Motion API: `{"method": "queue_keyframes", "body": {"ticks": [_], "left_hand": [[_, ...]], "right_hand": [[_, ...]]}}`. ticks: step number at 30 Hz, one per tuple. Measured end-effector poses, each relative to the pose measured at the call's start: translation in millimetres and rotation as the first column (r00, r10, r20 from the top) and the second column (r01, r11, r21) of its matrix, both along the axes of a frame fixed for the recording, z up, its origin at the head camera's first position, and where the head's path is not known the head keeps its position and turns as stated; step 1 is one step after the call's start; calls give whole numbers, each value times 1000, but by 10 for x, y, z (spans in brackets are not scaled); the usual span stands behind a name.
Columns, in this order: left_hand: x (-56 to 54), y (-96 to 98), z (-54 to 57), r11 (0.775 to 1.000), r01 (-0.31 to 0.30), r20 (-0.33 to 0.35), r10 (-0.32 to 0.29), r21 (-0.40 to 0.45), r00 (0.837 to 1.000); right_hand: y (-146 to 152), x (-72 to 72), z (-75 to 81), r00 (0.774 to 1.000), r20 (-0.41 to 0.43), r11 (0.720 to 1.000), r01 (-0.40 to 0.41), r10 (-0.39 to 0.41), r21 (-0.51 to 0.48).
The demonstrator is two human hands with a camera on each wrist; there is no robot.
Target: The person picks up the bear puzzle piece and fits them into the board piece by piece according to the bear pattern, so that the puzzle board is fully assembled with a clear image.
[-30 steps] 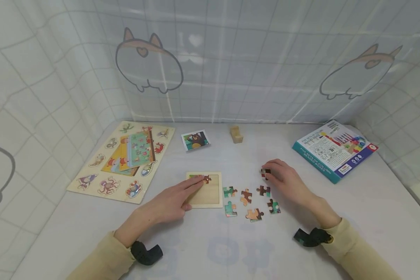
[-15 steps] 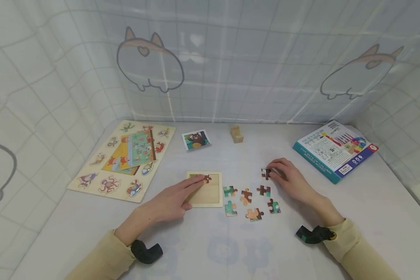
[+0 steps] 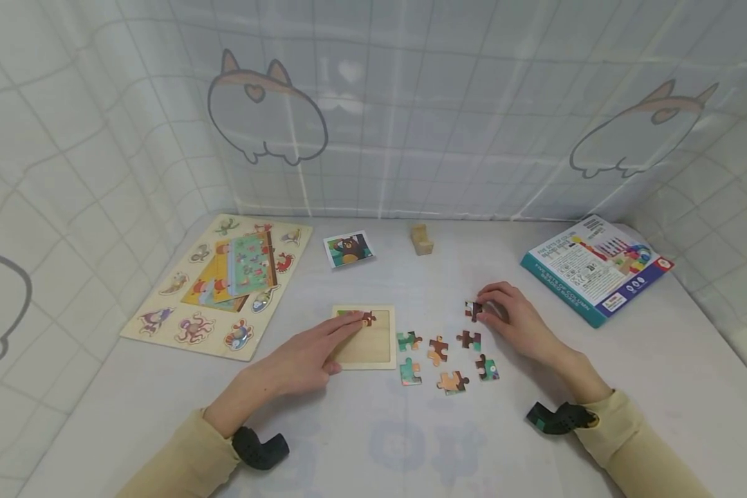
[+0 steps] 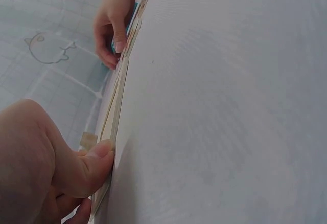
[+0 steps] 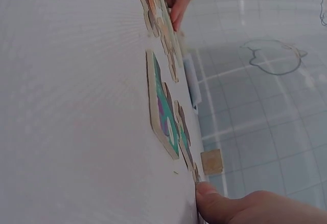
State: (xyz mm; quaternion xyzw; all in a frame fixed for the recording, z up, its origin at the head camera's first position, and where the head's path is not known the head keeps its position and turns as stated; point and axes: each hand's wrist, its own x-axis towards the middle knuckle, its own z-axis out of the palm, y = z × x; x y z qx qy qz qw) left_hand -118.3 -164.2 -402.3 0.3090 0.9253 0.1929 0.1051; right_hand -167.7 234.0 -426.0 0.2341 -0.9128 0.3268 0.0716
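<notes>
In the head view my left hand [image 3: 308, 353] holds the left side of a shallow wooden puzzle tray [image 3: 391, 346]. Its index finger reaches across a bear-face piece [image 3: 369, 319] at the top, and the thumb is against the near edge; the left wrist view shows the thumb [image 4: 99, 165] there too. To the right, my right hand [image 3: 517, 321] pinches a dark brown and white jigsaw piece [image 3: 471, 310] by its right side, low at the tabletop. Several loose jigsaw pieces lie between, among them a brown-and-orange one [image 3: 438, 350] and a green one [image 3: 409, 372].
Behind the tray lies a bear picture card [image 3: 348, 250], beside a small wooden block [image 3: 420, 239]. A sea-animal puzzle board [image 3: 168, 311] with two picture cards on it is at left. A boxed toy set [image 3: 597, 266] sits at back right. A tiled-pattern curtain closes the back.
My right hand has shifted slightly right, so more of the brown and white jigsaw piece shows beside its fingertips. The left hand and the tray have stayed in place.
</notes>
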Motion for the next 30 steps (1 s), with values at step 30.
{"method": "queue_keyframes", "body": {"ticks": [30], "left_hand": [[-10, 0, -16, 1000, -1, 8, 1, 26, 1000]], "right_hand": [[-7, 11, -20, 1000, -28, 1000, -7, 8, 13]]}}
